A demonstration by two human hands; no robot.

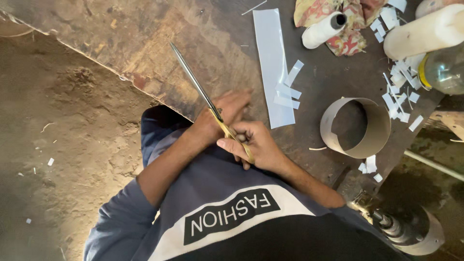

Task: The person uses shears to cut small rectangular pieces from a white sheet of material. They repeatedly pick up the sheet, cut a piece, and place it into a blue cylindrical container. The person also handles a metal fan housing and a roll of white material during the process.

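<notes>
My right hand (256,147) grips the brass-coloured handles of a long pair of scissors (200,92). Its closed steel blades point up and to the left across the dark wooden table (145,43). My left hand (223,112) rests on the table just behind the scissors, fingers stretched toward the lower end of a long white strip (271,58). Nothing shows in its grasp. A few short white cut pieces (288,94) lie on the strip's right edge, just right of my left fingertips.
A cardboard ring (358,145) stands right of the hands, with white scraps (398,94) scattered beyond it. At the back right are a white thread spool (321,30), patterned cloth (344,43), a large white cone (427,31) and a glass bottle (447,71). A metal tool (403,229) lies bottom right. Dirt floor (63,145) is left.
</notes>
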